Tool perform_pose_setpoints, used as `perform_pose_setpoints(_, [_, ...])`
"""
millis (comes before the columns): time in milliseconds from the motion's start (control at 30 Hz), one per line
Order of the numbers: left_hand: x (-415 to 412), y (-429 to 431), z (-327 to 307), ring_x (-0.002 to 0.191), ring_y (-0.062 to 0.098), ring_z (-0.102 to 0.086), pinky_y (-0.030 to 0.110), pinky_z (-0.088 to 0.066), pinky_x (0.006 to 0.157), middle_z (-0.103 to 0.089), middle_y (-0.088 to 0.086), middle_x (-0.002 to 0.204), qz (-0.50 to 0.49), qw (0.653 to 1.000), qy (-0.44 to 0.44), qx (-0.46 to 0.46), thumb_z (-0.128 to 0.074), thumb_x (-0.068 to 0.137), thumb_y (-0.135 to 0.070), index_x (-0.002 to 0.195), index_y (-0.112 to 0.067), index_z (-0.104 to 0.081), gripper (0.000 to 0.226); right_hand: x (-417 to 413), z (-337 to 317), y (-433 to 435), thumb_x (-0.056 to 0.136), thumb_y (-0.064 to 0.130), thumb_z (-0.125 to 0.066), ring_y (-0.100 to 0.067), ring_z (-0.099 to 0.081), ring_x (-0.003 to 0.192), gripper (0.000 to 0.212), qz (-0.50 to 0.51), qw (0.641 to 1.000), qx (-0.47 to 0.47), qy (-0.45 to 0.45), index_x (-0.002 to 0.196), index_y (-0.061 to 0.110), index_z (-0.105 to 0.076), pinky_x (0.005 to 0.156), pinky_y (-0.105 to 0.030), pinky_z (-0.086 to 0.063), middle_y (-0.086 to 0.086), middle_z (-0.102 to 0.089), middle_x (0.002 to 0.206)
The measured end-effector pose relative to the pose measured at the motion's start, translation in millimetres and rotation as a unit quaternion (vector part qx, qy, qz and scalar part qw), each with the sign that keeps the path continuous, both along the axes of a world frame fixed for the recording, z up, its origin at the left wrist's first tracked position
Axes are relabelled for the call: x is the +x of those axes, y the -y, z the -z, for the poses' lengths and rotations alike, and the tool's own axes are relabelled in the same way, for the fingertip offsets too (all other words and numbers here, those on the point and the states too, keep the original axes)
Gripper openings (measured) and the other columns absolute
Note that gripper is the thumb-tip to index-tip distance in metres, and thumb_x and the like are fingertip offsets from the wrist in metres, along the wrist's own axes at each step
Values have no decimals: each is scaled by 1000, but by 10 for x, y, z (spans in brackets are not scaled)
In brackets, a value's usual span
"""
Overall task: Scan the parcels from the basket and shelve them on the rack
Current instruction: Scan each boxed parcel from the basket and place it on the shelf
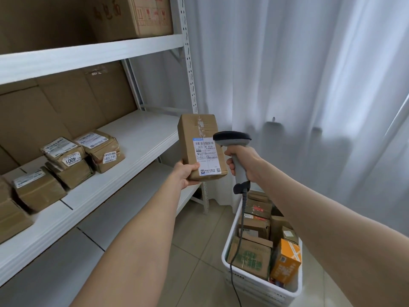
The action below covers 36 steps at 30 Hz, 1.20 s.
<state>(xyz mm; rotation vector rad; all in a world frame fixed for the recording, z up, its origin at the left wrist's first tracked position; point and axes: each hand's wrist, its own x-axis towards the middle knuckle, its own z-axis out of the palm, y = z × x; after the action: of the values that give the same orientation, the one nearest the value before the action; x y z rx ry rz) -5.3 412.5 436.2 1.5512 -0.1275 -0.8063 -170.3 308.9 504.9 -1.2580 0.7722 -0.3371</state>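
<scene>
Both forearms (137,240) stretch forward: the left hand (188,173) grips the lower end of a brown parcel (199,147), held upright with its label facing the camera, by the rack (141,134). The right hand (243,162) curls round the handle of a grey scanner (232,138), whose head is just beside the label. Below, a white basket (254,284) on the floor holds boxes (250,255), and shelved packages (101,149) lie on the rack's middle shelf.

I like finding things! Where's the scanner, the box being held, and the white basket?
scanner (232,138): head view, on its dark top cap.
held box (204,149): head view, on its white shipping label.
white basket (261,289): head view, on its near front wall.
</scene>
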Motion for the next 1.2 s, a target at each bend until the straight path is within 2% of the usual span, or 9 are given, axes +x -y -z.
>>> perform_pose_setpoints(167, [283,-232,-142,98,29,-63,53,-55,74,-62,12,123,-17,1000,5,-7,-62,89,-5,120,-16,-47,36,371,-35,-82,88,4,-61,-14,-51,46,5,11,999,18,36,93,3,-59,47,-23,-47,-10,-58,66])
perform_pose_setpoints(300, [569,-444,-309,95,28,-61,50,-53,62,-61,11,122,-44,999,5,-29,-62,89,-6,117,-17,-49,32,742,-16,-161,85,4,-65,-16,-52,59,15,28,999,23,37,99,2,-60,58,-29,-51,-8,-57,76])
perform_pose_setpoints(467, [914,-610,-493,92,28,-60,51,-53,62,-60,8,112,-90,996,5,-16,-65,89,-13,120,-15,-51,34,1220,4,-250,83,4,-67,-19,-57,64,13,30,998,29,44,85,12,-56,63,-36,-53,-7,-58,74])
perform_pose_setpoints(600, [1162,-622,-563,78,24,-58,52,-55,67,-61,5,96,-127,992,-1,-18,-64,91,-20,118,-16,-51,31,1635,39,-308,80,7,-72,-24,-66,65,27,-8,994,77,72,104,11,-61,56,-34,-56,-11,-68,83])
perform_pose_setpoints(700, [1348,-591,-606,84,26,-59,52,-56,71,-61,7,106,-158,987,4,-25,-62,92,-22,124,-15,-50,35,2012,46,-305,81,8,-73,-25,-68,69,33,-25,993,79,88,112,7,-62,54,-33,-56,-12,-71,89])
perform_pose_setpoints(867, [1790,-449,-619,111,33,-55,53,-55,81,-56,11,126,-210,978,6,-19,-59,94,-28,129,-16,-47,39,2739,137,-156,80,18,-77,-30,-66,92,40,-69,994,51,65,114,8,-57,85,-46,-57,-15,-67,105])
perform_pose_setpoints(1000, [2190,-323,-585,113,35,-55,55,-54,84,-54,14,126,-246,969,-18,-7,-56,95,-30,126,-14,-47,36,3320,222,18,79,19,-77,-27,-60,83,38,-97,993,59,46,108,11,-54,80,-43,-56,-13,-62,97])
perform_pose_setpoints(1067, [2355,-259,-566,109,34,-56,54,-53,85,-54,13,125,-257,966,-25,8,-53,97,-31,126,-14,-47,34,3573,263,83,80,18,-76,-27,-59,79,37,-112,991,63,36,107,10,-53,68,-39,-57,-13,-61,93])
perform_pose_setpoints(1200, [2625,-170,-488,83,30,-57,53,-55,76,-58,11,100,-274,960,-47,36,-47,100,-31,121,-14,-50,27,3966,410,151,82,15,-74,-26,-57,71,37,-138,988,71,25,113,6,-55,59,-34,-51,-13,-59,88])
